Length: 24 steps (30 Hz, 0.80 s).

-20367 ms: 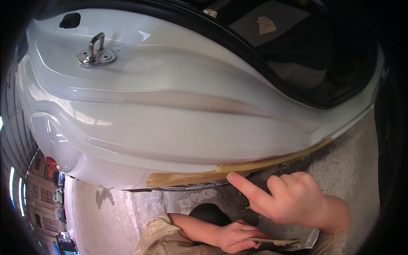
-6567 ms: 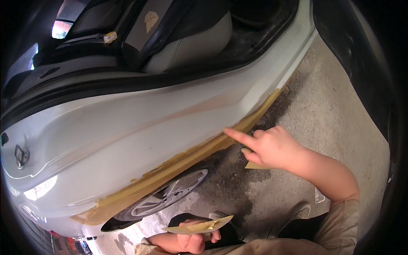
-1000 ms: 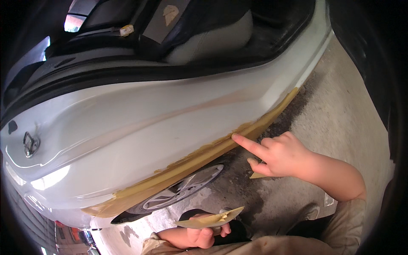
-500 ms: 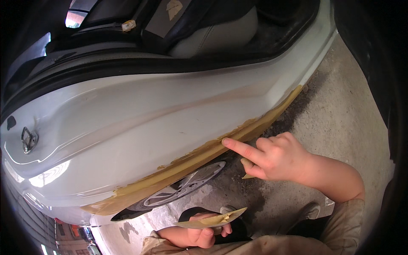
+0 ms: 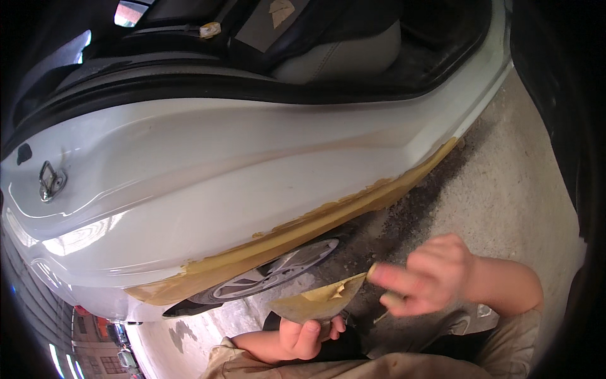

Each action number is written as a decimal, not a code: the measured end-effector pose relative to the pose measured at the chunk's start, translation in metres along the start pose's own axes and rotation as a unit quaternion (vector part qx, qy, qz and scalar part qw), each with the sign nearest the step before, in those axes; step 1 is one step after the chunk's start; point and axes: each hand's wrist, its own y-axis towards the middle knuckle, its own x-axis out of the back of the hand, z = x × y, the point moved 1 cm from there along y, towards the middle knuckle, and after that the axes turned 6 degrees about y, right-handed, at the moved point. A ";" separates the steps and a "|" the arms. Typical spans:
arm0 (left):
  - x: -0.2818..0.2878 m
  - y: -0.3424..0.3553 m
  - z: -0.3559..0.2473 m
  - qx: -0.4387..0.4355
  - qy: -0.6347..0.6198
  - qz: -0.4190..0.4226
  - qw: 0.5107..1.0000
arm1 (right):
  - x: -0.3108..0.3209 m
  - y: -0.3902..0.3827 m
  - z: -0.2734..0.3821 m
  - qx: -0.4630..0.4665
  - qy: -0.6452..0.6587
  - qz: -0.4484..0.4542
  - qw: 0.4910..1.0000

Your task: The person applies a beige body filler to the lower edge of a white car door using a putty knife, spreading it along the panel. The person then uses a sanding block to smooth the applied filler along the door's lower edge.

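Note:
A yellow-brown band (image 5: pixel 315 223), ragged along its top, runs along the lower edge of the white car body panel (image 5: pixel 252 164). My left hand (image 5: pixel 306 338) grips a flat plate (image 5: pixel 297 309) with a blob of yellow paste (image 5: pixel 325 292) on it, below the band. My right hand (image 5: pixel 420 278), blurred, has its index fingertip at the plate's upper right corner. Its other fingers are curled, and a thin piece sticks out beneath them, too indistinct to name.
A metal striker (image 5: pixel 49 181) sits at left, the open doorway with a seat (image 5: pixel 341 57) above. A wheel rim (image 5: pixel 278 271) lies under the panel, concrete floor (image 5: pixel 511 177) to the right, a black surface (image 5: pixel 546 107) at the far right, and a workshop building (image 5: pixel 101 335) at lower left.
My right fingertip has left the band and moved down and right to the plate. My left hand has lifted and tilted the plate toward it. The view has shifted slightly.

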 end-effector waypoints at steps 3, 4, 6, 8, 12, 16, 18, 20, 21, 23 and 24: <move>-0.004 0.004 -0.003 0.006 0.019 0.003 1.000 | -0.002 0.000 0.012 0.027 -0.020 0.035 0.999; -0.006 0.005 -0.004 0.016 0.029 -0.008 0.999 | -0.002 -0.001 0.013 0.035 -0.031 0.042 0.998; -0.008 0.006 -0.006 0.030 0.036 -0.023 0.999 | -0.004 -0.002 0.014 0.045 -0.066 0.067 0.995; -0.009 0.006 -0.006 0.035 0.029 -0.030 0.999 | -0.004 -0.004 0.014 0.053 -0.059 0.059 0.995; -0.004 0.005 -0.004 0.018 0.017 0.011 1.000 | -0.004 -0.008 0.000 0.022 0.018 -0.021 0.999; 0.002 0.003 -0.001 0.012 -0.006 0.062 0.998 | -0.015 -0.010 -0.034 -0.047 -0.028 -0.007 0.998; 0.003 0.001 -0.001 0.014 -0.016 0.069 0.997 | -0.019 -0.011 -0.044 -0.057 -0.079 0.028 0.995; 0.003 -0.001 -0.001 0.026 -0.033 0.067 0.997 | -0.021 -0.010 -0.047 -0.061 -0.087 0.060 0.993; 0.003 -0.002 -0.001 0.025 -0.028 0.063 0.997 | -0.021 -0.009 -0.046 -0.061 -0.090 0.068 0.992; 0.003 -0.002 0.000 0.019 -0.029 0.052 0.998 | -0.022 -0.005 -0.045 -0.073 -0.091 0.078 0.990; 0.003 -0.003 0.000 0.017 -0.027 0.051 0.998 | -0.023 -0.003 -0.044 -0.078 -0.092 0.083 0.989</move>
